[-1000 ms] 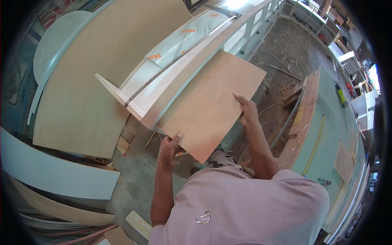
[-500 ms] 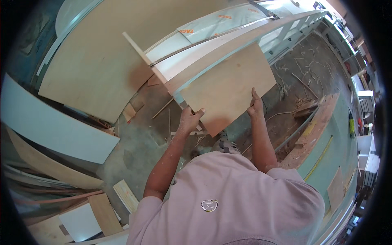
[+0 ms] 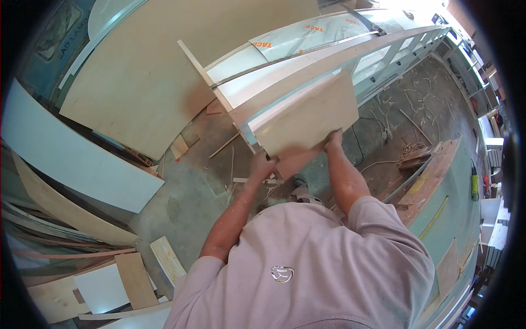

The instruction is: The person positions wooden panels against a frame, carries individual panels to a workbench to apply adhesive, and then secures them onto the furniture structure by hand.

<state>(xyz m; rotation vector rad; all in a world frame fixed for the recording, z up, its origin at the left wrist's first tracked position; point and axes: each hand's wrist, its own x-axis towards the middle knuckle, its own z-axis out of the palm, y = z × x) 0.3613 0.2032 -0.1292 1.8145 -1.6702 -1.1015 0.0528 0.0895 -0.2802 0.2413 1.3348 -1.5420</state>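
The board (image 3: 309, 118) is tilted beside the long cabinet (image 3: 296, 80), its far edge close to the frame. The left hand (image 3: 262, 163) is curled shut on its near left corner, the right hand (image 3: 333, 141) on its near right edge, fingers mostly hidden. Rightward, a green tool (image 3: 474, 183) lies on a bench (image 3: 459, 189)
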